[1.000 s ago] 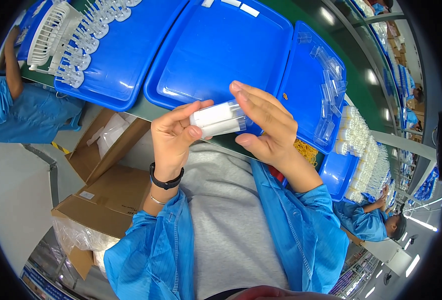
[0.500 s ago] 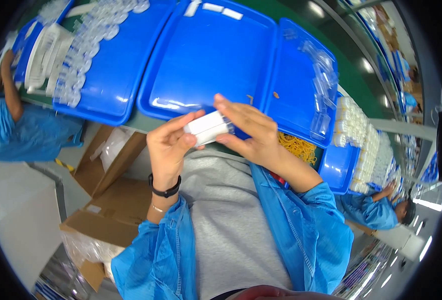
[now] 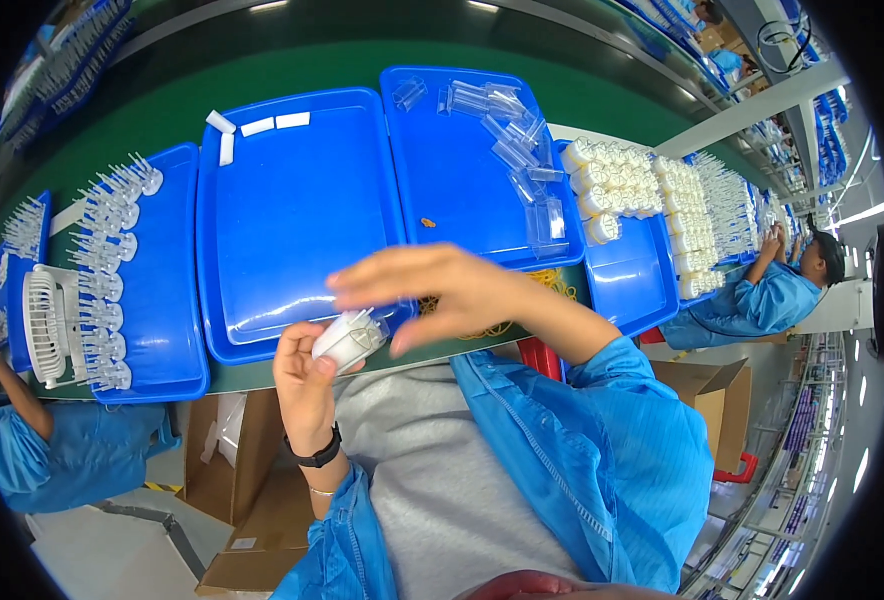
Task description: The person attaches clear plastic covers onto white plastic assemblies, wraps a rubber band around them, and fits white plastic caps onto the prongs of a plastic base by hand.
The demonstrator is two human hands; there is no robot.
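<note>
My left hand [image 3: 305, 390] is closed round a white cylinder [image 3: 334, 348], its fingers behind and thumb in front. The end facing right shows a thin wire-like loop and a clear plastic rim. Just above and to the right of it, my right hand [image 3: 447, 285] is open, fingers stretched out and thumb apart, and appears to hold nothing. Both hands are over the near edge of a blue tray [image 3: 292, 220], where small white blocks [image 3: 259, 127] lie at the far side. Yellow rubber bands [image 3: 552, 282] are partly hidden behind my right forearm.
Clear plastic sleeves [image 3: 510, 150] lie in the blue tray to the right. White round pieces [image 3: 617, 180] stand beyond it. Left, clear pronged parts [image 3: 102, 285] line a tray beside a white grille [image 3: 47, 322]. Cardboard boxes [image 3: 262, 520] stand below. Co-workers sit at both sides.
The view has turned, so the trays sit lower and more level. My right hand has come away from the white cylinder; my left hand still holds it.
</note>
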